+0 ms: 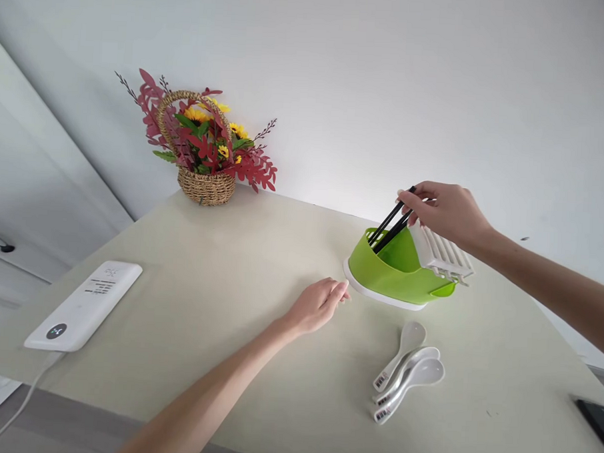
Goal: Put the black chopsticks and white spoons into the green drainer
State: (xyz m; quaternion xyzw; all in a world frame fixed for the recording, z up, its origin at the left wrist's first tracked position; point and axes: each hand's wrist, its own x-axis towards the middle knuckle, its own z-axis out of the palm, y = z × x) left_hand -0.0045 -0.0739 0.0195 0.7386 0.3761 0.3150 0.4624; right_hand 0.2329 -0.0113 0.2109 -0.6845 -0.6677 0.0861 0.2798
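Observation:
My right hand (445, 209) pinches the upper ends of black chopsticks (389, 223). Their lower ends slant down into a green cutlery holder (385, 273), and the tips are hidden inside it. The holder has a white base (352, 279) and a white slatted rack (443, 253) at its right end, just below my right hand. My left hand (318, 304) rests on the table with its fingers curled closed, close to the left edge of the base; nothing shows in it. Several white spoons (410, 371) lie overlapping in front of the holder, handles toward me.
A wicker basket (206, 187) of artificial flowers stands at the back left of the table (260, 265) by the wall. On the left lies a white power bank (85, 307) with a cable (24, 401). A dark flat device (596, 420) is at the right edge.

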